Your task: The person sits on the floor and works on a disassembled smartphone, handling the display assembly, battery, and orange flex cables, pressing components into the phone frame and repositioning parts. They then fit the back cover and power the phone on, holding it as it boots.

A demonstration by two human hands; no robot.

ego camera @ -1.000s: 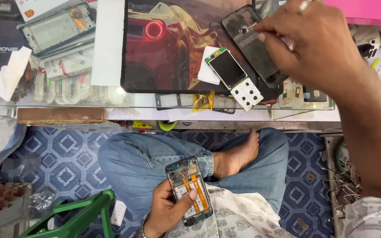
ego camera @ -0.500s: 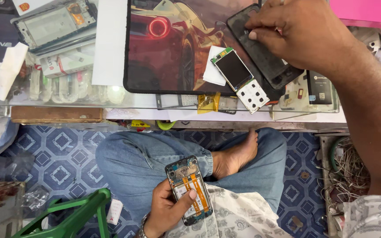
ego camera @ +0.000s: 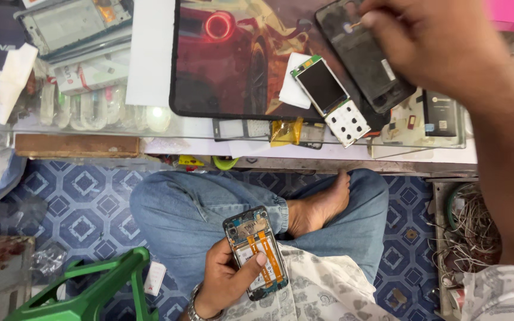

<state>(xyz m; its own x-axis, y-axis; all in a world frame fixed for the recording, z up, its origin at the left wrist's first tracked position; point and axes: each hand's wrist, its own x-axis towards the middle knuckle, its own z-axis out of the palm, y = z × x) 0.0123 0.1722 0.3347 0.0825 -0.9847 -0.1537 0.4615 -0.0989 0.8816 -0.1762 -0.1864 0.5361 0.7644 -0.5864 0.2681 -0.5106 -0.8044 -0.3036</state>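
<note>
**Dark back cover under the right hand, opened phone held low in the left**

Dark plastic is what my right hand (ego camera: 441, 47) works on now: its fingertips are pinched shut on a small thin tool, hard to make out, with the tip touching the upper end of a black back cover (ego camera: 364, 59) that lies tilted on the printed desk mat (ego camera: 233, 65). Over the last second this hand has slid up and right along the cover, toward its top corner, so I judge the work has moved to a new spot on the same part and not on to another piece.

My left hand (ego camera: 227, 279) has stayed put down by my lap, fingers curled round an opened phone (ego camera: 256, 252), thumb across its orange ribbon cables. It is waiting, apart from the cover.

Just beside the cover, a small keypad phone (ego camera: 331, 101) lies on the mat, partly over a white card (ego camera: 295, 89). Further out, a glass counter edge (ego camera: 150, 134), a green stool (ego camera: 84, 291) and a tangle of wires (ego camera: 474, 220).
</note>
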